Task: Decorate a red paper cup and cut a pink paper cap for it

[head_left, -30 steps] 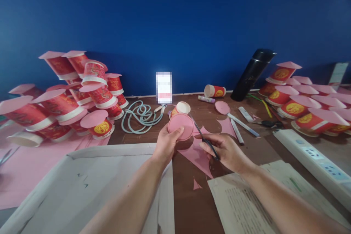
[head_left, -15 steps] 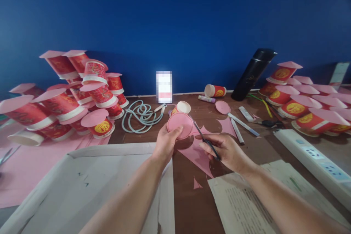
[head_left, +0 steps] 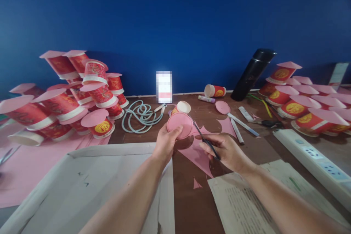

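Note:
My left hand (head_left: 164, 142) pinches a round pink paper disc (head_left: 181, 123), its thumb lying across the front. A pale edge runs around the disc. In my right hand (head_left: 225, 150) are black-handled scissors (head_left: 210, 147), their blades pointing up and left toward the disc's right edge. Whether the blades touch the paper I cannot tell. Just behind the disc is a red paper cup (head_left: 184, 107), partly hidden, its pale round end showing. Pink paper offcuts (head_left: 194, 155) with curved cut-outs lie beneath my hands on the brown table (head_left: 192, 208).
Stacked red cups with pink discs (head_left: 98, 95) stand left, more cups (head_left: 297, 108) right. A coiled cable (head_left: 139, 117), a bright pixelated panel (head_left: 164, 87), a black flask (head_left: 252, 75), markers (head_left: 244, 124), a power strip (head_left: 315, 157), a white tray (head_left: 115, 186) and a printed sheet (head_left: 241, 204) surround my hands.

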`<act>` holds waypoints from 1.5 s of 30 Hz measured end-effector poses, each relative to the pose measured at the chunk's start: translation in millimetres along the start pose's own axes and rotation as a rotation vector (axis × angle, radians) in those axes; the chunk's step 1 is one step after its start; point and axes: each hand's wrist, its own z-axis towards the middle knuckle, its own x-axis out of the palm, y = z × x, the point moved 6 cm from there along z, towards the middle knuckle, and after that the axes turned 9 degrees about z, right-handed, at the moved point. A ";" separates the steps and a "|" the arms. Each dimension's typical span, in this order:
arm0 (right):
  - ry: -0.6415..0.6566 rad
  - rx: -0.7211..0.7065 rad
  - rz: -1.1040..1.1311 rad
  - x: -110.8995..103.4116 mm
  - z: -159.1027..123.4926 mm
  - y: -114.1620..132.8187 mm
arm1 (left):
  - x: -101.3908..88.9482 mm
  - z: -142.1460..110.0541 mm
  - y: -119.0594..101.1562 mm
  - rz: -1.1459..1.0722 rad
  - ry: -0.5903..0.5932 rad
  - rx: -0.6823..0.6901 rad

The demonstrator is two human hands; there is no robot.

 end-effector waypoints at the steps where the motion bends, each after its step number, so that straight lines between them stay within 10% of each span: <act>1: 0.000 0.000 -0.003 -0.1 0.1 -0.4 | -0.1 0.2 0.0 0.004 -0.003 -0.003; 45: -0.072 0.026 -0.008 -3.0 2.4 1.1 | 2.0 1.1 0.3 0.000 -0.003 -0.039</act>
